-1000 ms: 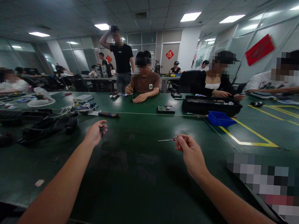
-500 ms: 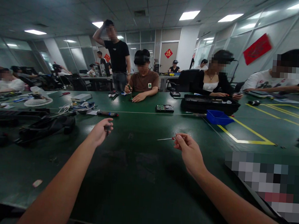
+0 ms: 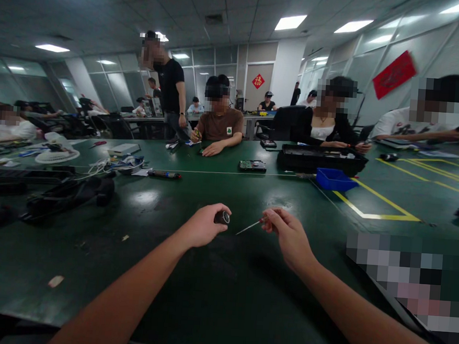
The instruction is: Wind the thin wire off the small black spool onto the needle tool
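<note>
In the head view my left hand (image 3: 202,225) is closed around a small dark cylinder (image 3: 222,217) whose round, pale-rimmed end faces right. My right hand (image 3: 283,227) pinches a thin screwdriver (image 3: 250,226) by its reddish handle, mostly hidden in the fingers. The screwdriver's metal shaft slants down and left, its tip a short gap from the cylinder. Both hands are over the near middle of the green table (image 3: 204,306).
Beyond my hands lie a hard drive (image 3: 252,166), a blue bin (image 3: 336,180) and a long black tray (image 3: 322,160). Left are a dark tool (image 3: 164,174), a black bag (image 3: 74,195) and a white fan (image 3: 57,154). Several people sit around; a person (image 3: 172,87) stands behind.
My left hand has moved right with the cylinder, closer to the screwdriver. The screwdriver's tip has tilted downward. The standing person has shifted left and lowered the raised arm.
</note>
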The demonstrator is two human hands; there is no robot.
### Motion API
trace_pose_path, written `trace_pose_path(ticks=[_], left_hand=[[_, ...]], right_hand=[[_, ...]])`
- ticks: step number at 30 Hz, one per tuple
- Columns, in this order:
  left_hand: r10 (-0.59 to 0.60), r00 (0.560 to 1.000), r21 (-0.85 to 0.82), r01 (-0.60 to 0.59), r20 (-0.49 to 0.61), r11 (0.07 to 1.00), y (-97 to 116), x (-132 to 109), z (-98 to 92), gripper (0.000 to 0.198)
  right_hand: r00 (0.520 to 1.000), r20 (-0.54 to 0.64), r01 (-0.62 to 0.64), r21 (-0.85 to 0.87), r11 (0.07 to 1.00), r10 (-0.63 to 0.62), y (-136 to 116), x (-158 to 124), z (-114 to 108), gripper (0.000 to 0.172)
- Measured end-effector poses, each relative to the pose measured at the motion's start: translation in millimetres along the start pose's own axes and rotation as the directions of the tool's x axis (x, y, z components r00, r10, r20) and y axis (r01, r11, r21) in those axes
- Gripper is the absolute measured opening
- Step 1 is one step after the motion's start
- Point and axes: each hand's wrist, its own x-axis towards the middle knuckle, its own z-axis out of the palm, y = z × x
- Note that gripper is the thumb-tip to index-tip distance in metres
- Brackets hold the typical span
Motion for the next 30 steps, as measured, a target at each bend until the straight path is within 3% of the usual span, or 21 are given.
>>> trace_pose_path(ticks=[5,9,14,18,24,30], left_hand=[[0.076,0.996,0.027,-0.075,-0.036,0.997,-17.6,-3.0,19.2,0.038],[0.055,0.997,-0.018,-0.056,-0.058,0.998,-26.1,-3.4,25.0,0.047],[0.048,0.996,-0.029,-0.050,-0.076,0.998,-18.4,-4.4,26.1,0.044],[0.075,0.995,-0.004,-0.075,-0.064,0.997,-13.3,-6.5,25.7,0.042],[0.127,0.991,0.055,-0.124,-0.045,0.991,-13.7,-7.4,24.9,0.042],[0.142,0.990,0.163,-0.140,0.001,0.977,-9.2,-7.8,24.1,0.039]], right_hand=[[0.999,-0.048,0.012,0.125,0.992,-0.006,0.7,-0.5,0.5,0.027],[1.000,-0.014,0.006,0.084,0.996,-0.005,2.5,-1.3,0.8,0.027],[0.999,0.048,0.023,-0.004,1.000,-0.023,4.5,-1.9,1.3,0.028],[0.999,0.031,0.038,-0.091,0.995,-0.036,-1.2,-3.2,1.9,0.030],[0.999,0.012,0.047,-0.357,0.933,-0.046,-12.8,-6.0,0.3,0.033],[0.987,0.130,0.129,-0.249,0.960,-0.099,-10.5,-9.7,2.1,0.026]])
